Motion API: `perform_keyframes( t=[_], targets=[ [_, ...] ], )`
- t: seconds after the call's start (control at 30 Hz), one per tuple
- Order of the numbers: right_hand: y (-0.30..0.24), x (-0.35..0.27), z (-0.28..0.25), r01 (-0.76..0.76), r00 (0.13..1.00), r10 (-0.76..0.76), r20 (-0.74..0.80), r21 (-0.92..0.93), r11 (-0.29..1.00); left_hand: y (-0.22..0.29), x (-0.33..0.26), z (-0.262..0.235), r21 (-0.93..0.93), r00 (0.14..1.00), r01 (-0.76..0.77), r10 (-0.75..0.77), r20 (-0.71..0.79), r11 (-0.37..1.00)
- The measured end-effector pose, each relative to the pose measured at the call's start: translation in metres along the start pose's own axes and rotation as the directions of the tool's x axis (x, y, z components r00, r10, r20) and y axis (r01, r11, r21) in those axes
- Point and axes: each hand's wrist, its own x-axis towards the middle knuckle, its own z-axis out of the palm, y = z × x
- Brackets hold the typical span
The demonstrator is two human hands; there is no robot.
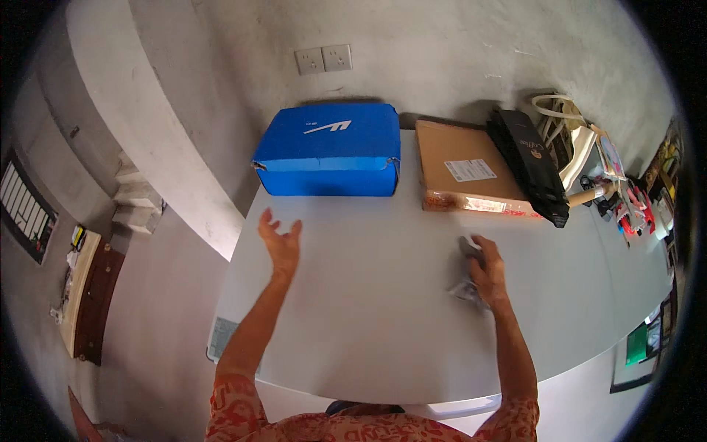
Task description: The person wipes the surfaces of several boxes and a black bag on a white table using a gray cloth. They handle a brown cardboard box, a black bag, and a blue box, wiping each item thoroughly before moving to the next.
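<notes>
My left hand (280,244) is raised over the left side of the white table (368,309), fingers spread, with nothing in it. The blue cardboard box (331,151), its lid down, is the thing nearest to it. On the right, my right hand (489,271) is curled round a small dark grey object (468,249). Something crumpled and translucent, like a thin plastic bag (465,290), shows below that hand. Blur and the fingers hide what kind of object it is.
Behind my right hand lies a flat brown carton (456,158) with a white label; a black coffee bag (532,158) rests on its right part. A pale handled bag (567,125) and assorted small items crowd the far right corner. A double wall outlet (323,60) sits above the blue box.
</notes>
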Motion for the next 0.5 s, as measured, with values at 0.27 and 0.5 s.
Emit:
perform_keyframes(
  t=[0.27,0.5],
  targets=[
    [-0.072,0.143,0.119,-0.105,0.994,0.083,0.075,0.378,0.920,-0.010,0.129,-0.015,-0.167,0.912,0.367,-0.319,0.260,0.915],
    [-0.057,0.177,0.143,-0.164,0.964,0.051,0.262,0.433,0.886,-0.015,0.138,-0.005,-0.191,0.861,0.407,-0.305,0.406,0.893]
  ],
)
